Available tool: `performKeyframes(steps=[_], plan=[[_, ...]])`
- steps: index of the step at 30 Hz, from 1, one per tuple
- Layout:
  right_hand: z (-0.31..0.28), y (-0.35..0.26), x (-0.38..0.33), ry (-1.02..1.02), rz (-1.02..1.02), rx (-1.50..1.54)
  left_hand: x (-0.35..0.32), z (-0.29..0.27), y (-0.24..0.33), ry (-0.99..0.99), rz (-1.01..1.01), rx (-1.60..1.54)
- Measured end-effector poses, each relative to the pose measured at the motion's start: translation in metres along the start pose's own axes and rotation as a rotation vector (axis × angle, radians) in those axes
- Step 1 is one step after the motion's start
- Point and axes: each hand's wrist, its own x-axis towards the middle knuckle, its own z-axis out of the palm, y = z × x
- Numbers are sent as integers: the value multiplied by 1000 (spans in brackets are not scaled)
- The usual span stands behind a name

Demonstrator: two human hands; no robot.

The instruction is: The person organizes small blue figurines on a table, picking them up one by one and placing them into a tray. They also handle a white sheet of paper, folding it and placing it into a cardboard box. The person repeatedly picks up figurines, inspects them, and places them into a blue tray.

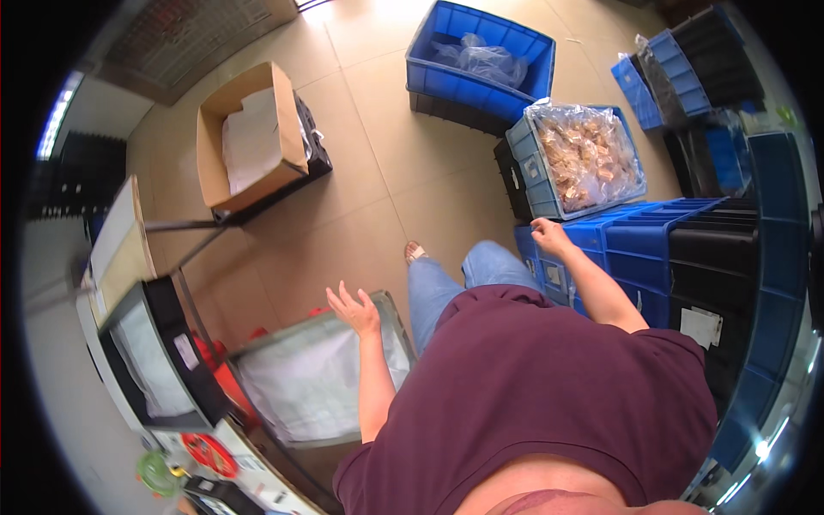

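My left hand (354, 311) is held out over the floor with its fingers spread and nothing in them. Below and beside it lies a grey-rimmed tray (393, 330) lined with a whitish plastic sheet (300, 378). My right hand (554, 238) hangs near the stacked blue crates (592, 240), its fingers loosely bent and apart, holding nothing that I can see. Just beyond it, a light-blue crate (534, 167) holds many copper-coloured pieces (588, 159) in clear plastic bags. Whether the right hand touches a crate edge, I cannot tell.
Ahead stands a deep blue crate (429, 75) with crumpled clear plastic (485, 62). An open cardboard box (210, 163) sits on a black crate at the far left. Along the left are a black bin (176, 343) and a red round object (209, 455). More crates (687, 73) stand at the right.
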Motion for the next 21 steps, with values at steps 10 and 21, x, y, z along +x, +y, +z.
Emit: performKeyframes(steps=[10, 21], plan=[[-24, -14, 92, -231, 263, -100, 231, 24, 90, 59, 192, -64], [-69, -116, 304, -5, 159, 55, 349, 37, 105, 27, 44, 4]])
